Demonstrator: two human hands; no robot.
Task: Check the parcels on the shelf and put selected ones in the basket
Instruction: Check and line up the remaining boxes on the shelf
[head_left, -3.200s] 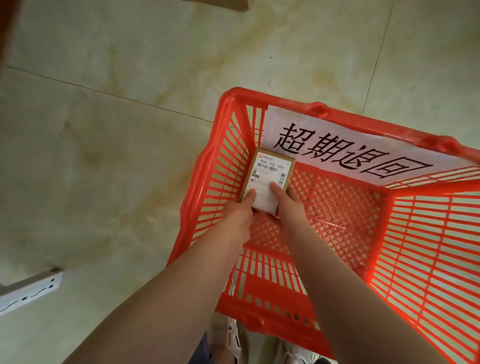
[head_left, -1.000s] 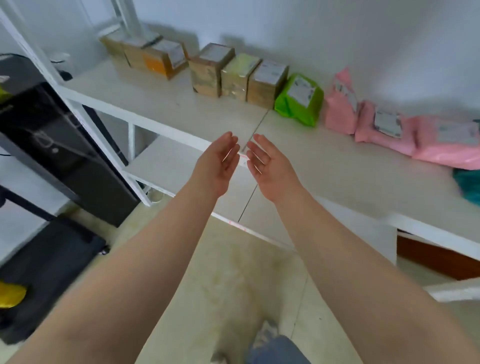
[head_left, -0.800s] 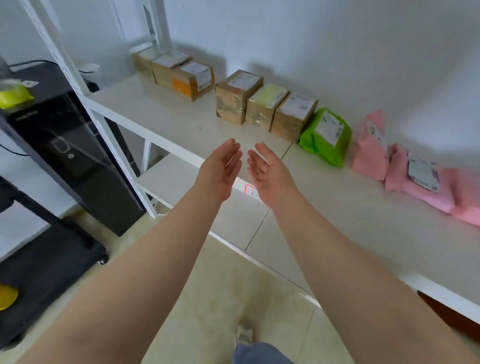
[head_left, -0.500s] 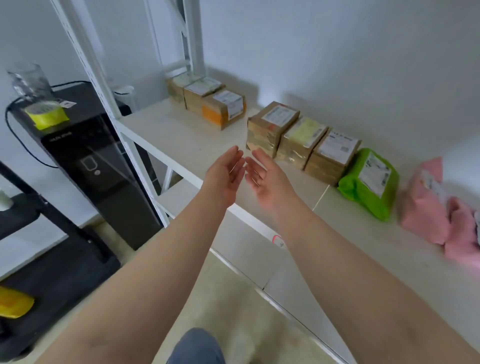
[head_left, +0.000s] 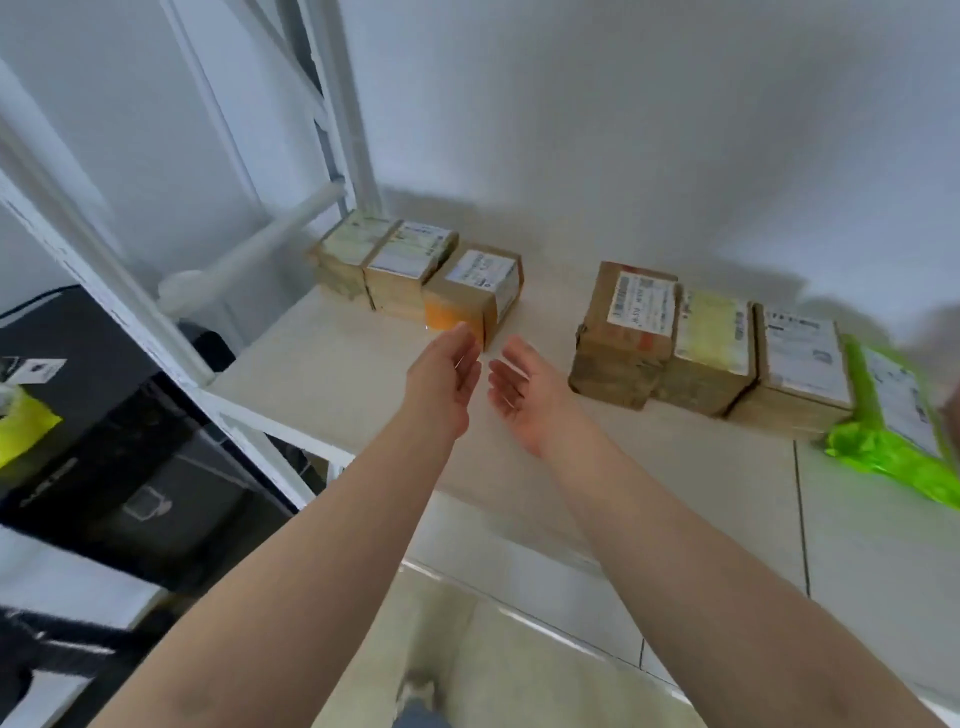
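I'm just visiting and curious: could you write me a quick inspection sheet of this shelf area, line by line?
Surface: pale shelf board on a white metal frame.
Job's things: three brown cardboard parcels at the back left, three more to the right, a bright green plastic mailer at far right; no basket in view.
Clutter: nothing seen on the shelf.
Hands: left hand and right hand open, empty, palms facing.
Cables: a dark one, far left.
Surroundings: black cabinet, white wall.

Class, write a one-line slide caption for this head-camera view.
Two open hands, left hand and right hand, reach toward cardboard parcels lined along a white shelf.
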